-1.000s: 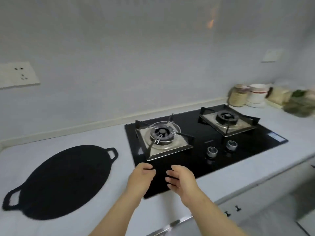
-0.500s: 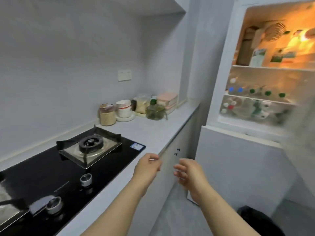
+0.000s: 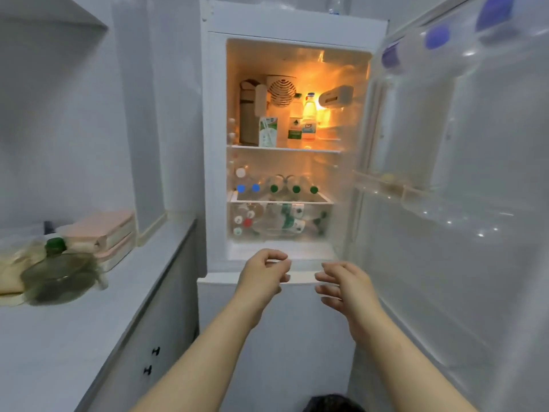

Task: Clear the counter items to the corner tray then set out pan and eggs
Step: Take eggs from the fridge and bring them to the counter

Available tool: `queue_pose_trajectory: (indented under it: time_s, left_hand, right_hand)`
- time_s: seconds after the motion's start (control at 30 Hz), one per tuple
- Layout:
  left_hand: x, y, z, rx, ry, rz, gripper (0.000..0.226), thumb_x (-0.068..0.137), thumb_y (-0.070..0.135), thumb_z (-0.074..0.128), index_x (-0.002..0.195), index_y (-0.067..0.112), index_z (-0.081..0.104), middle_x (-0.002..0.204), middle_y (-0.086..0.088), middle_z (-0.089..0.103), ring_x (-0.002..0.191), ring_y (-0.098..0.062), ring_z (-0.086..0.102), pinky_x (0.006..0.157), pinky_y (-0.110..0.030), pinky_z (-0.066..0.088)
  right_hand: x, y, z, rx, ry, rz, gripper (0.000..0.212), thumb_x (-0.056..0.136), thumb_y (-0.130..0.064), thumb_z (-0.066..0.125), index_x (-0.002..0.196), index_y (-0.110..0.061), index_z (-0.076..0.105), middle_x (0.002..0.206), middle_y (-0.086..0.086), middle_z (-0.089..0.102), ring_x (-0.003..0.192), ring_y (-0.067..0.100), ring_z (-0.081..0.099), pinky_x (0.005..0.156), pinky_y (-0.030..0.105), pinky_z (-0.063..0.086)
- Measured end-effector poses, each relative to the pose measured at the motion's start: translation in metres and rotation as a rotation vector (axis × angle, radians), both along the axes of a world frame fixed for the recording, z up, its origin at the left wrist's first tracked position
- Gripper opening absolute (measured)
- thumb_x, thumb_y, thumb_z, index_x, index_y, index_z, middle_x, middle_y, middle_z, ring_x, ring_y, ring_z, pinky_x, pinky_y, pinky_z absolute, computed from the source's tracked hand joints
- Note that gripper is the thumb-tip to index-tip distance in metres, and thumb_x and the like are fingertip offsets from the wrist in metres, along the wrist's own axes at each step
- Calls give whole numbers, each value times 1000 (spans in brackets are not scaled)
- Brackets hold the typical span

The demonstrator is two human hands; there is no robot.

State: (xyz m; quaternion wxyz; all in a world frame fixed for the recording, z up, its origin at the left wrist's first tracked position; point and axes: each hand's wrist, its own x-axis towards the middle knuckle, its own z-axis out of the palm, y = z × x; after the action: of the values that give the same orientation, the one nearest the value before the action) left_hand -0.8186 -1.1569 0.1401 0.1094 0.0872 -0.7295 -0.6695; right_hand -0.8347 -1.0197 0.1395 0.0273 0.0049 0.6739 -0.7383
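Observation:
I face an open white fridge point(image 3: 214, 144), lit orange inside. My left hand point(image 3: 263, 273) and my right hand point(image 3: 346, 288) hover side by side in front of its lower edge, both holding nothing, fingers loosely curled. The open door point(image 3: 475, 188) stands at my right, and pale rounded things that may be eggs lie in its shelf point(image 3: 389, 181). Cartons and a bottle point(image 3: 309, 117) stand on the top shelf. Several capped bottles point(image 3: 277, 188) lie on the middle shelf and in the drawer below. No pan is in view.
The grey counter point(image 3: 89, 307) runs along the left. At its far end stand a green-capped glass bottle point(image 3: 56, 272), pink stacked boxes point(image 3: 104, 233) and bagged items. Cabinet doors with black knobs point(image 3: 151, 359) lie below. A dark object point(image 3: 332, 404) sits on the floor.
My view has swung right, from the stove and black pan to the open fridge. Both hands stayed empty and moved with me toward the fridge.

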Motion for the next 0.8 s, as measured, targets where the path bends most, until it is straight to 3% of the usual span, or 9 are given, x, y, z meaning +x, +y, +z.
queue_pose_trajectory:
  time_s: [0.17,0.33,0.4,0.5,0.57,0.67,0.8]
  left_hand:
    - [-91,13,22,-15,42,-215,8,90,15,55,87,22,56,93,-3,61,80,-15,61,76,-30,47]
    - [-171,41,73,-48,205,-404,14,91,12,54,83,22,55,86,-3,59,72,-13,58,66,-25,44]
    - [-198,54,99,-79,306,-452,16,90,11,54,82,24,56,84,-1,60,72,-14,59,67,-26,47]
    - [-232,74,134,-159,446,-487,22,88,10,50,78,29,56,79,3,63,81,-19,64,84,-38,51]
    - [-250,92,149,-259,494,-538,29,86,3,41,83,26,57,87,0,65,91,-21,64,92,-40,50]
    - [-265,112,158,-524,492,-613,42,87,-3,33,111,17,61,119,-6,62,112,-20,57,98,-30,43]
    - [-285,129,154,-855,367,-775,47,90,2,45,135,12,43,141,-9,46,128,-24,44,97,-26,36]
  right_hand:
    - [-52,10,31,3,83,-209,14,91,-6,47,84,-15,55,78,4,60,63,16,54,61,24,42]
    - [-95,23,90,98,311,-409,20,90,-3,48,80,-18,55,76,2,59,63,14,54,60,23,43]
    - [-112,30,118,206,435,-486,22,88,-2,49,77,-20,55,75,0,58,64,13,53,62,23,43]
    - [-137,45,154,554,510,-600,16,86,-8,50,81,-22,57,81,-6,58,77,14,55,66,24,43]
    - [-157,57,167,834,452,-659,18,87,-10,46,95,-19,59,94,-3,60,89,16,54,69,26,40]
    - [-181,69,171,1205,236,-603,32,90,-8,42,119,-11,56,121,9,59,109,26,55,83,29,43]
    - [-197,70,169,1493,-45,-397,41,91,-12,48,132,-5,46,129,14,55,117,30,54,90,32,46]
